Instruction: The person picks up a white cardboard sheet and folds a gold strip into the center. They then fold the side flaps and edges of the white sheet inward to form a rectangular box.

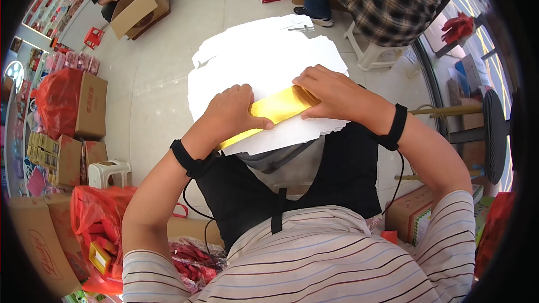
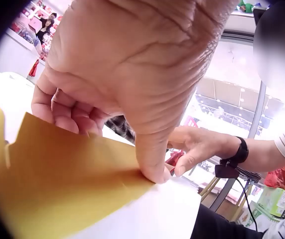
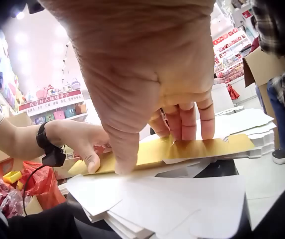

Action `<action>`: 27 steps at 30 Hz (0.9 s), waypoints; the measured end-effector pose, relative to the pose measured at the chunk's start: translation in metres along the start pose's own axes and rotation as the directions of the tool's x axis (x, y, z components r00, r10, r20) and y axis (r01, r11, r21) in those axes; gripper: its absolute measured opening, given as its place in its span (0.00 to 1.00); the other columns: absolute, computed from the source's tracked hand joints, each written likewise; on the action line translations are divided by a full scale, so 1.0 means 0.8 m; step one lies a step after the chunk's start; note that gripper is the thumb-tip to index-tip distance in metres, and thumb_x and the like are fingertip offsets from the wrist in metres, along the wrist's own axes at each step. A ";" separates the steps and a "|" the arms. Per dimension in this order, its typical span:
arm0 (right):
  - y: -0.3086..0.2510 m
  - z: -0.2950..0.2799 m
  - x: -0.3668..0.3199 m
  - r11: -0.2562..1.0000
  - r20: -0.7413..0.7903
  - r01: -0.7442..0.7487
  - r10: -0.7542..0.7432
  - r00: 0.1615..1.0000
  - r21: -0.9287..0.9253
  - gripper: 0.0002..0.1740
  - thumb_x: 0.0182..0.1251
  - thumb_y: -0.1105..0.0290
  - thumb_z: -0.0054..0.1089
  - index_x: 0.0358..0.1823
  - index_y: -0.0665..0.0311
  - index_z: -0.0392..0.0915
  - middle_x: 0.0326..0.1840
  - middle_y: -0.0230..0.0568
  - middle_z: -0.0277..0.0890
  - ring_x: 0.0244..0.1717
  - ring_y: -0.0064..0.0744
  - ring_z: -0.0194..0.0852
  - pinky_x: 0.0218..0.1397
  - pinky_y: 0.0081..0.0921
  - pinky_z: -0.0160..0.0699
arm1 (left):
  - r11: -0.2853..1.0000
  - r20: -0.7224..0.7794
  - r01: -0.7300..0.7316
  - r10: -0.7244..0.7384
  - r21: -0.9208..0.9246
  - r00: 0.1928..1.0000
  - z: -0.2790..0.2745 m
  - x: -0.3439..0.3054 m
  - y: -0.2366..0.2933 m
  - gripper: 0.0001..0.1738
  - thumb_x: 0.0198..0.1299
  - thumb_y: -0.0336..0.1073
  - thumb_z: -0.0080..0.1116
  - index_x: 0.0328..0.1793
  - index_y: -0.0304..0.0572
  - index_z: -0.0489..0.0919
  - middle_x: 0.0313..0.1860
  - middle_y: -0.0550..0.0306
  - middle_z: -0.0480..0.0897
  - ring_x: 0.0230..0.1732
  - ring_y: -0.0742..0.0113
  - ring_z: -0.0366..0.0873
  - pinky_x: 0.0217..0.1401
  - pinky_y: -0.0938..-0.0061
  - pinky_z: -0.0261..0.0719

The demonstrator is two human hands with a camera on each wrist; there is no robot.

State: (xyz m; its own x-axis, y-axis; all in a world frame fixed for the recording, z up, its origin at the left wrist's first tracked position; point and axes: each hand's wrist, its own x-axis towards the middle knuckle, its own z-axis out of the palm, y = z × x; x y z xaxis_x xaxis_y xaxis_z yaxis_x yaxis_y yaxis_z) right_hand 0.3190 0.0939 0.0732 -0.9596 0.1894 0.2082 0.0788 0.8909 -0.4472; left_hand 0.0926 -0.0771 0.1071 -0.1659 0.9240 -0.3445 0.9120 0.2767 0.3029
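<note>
A shiny gold card strip (image 1: 281, 106) lies slantwise over a stack of white card sheets (image 1: 247, 56) in front of the person's lap. The left hand (image 1: 229, 115) grips its left part, thumb at the near edge and curled fingers at the far edge. On the right part, the right hand (image 1: 339, 95) pinches the strip between thumb and fingers. In the left wrist view the gold card (image 2: 63, 174) shows a notched end and the left thumb presses its edge. The right wrist view shows the gold card (image 3: 182, 152) folded up lengthwise between both hands.
Cardboard boxes (image 1: 91, 104) and a white stool (image 1: 109, 174) stand at the left, with a red plastic bag (image 1: 101, 207) below. A person in a plaid shirt (image 1: 387, 0) sits at the upper right; another is beside an open carton (image 1: 132, 14) at the upper left.
</note>
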 end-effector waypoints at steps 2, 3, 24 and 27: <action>-0.001 -0.002 0.007 0.999 0.025 -0.032 0.033 0.999 -0.042 0.21 0.59 0.61 0.82 0.48 0.64 0.83 0.53 0.43 0.81 0.60 0.49 0.79 0.62 0.44 0.82 | 0.981 -0.017 -0.150 0.153 0.124 0.988 0.006 0.004 -0.007 0.34 0.63 0.60 0.79 0.53 0.34 0.83 0.47 0.42 0.83 0.47 0.47 0.83 0.51 0.59 0.82; -0.001 -0.002 0.010 0.997 0.036 -0.048 0.050 0.998 -0.061 0.22 0.59 0.62 0.82 0.48 0.64 0.83 0.53 0.43 0.82 0.61 0.49 0.79 0.62 0.44 0.82 | 0.988 -0.024 -0.149 0.150 0.040 0.988 0.008 0.004 -0.007 0.32 0.64 0.58 0.78 0.52 0.34 0.82 0.46 0.42 0.84 0.46 0.47 0.83 0.50 0.59 0.82; 0.033 -0.005 0.062 0.943 0.420 -0.272 0.172 0.891 0.193 0.19 0.69 0.61 0.74 0.51 0.69 0.88 0.43 0.52 0.87 0.47 0.50 0.87 0.52 0.43 0.81 | 0.945 0.222 0.039 0.036 -0.325 0.974 -0.012 0.034 -0.024 0.24 0.74 0.54 0.71 0.53 0.38 0.84 0.38 0.60 0.82 0.44 0.68 0.75 0.53 0.68 0.76; 0.036 -0.004 0.064 0.941 0.452 -0.293 0.190 0.871 0.167 0.22 0.70 0.61 0.76 0.55 0.72 0.86 0.48 0.49 0.82 0.50 0.44 0.84 0.52 0.38 0.81 | 0.943 0.242 0.031 0.053 -0.332 0.969 -0.013 0.039 -0.024 0.24 0.74 0.54 0.71 0.53 0.38 0.84 0.39 0.58 0.83 0.44 0.67 0.76 0.54 0.68 0.76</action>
State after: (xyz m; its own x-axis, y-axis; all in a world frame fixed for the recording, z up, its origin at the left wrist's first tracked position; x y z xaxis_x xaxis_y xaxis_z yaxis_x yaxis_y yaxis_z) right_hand 0.2728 0.1306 0.0736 -0.9433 0.1479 -0.2972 0.3097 0.7143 -0.6276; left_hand 0.0663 -0.0505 0.0997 -0.0214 0.8458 -0.5330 0.7301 0.3774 0.5696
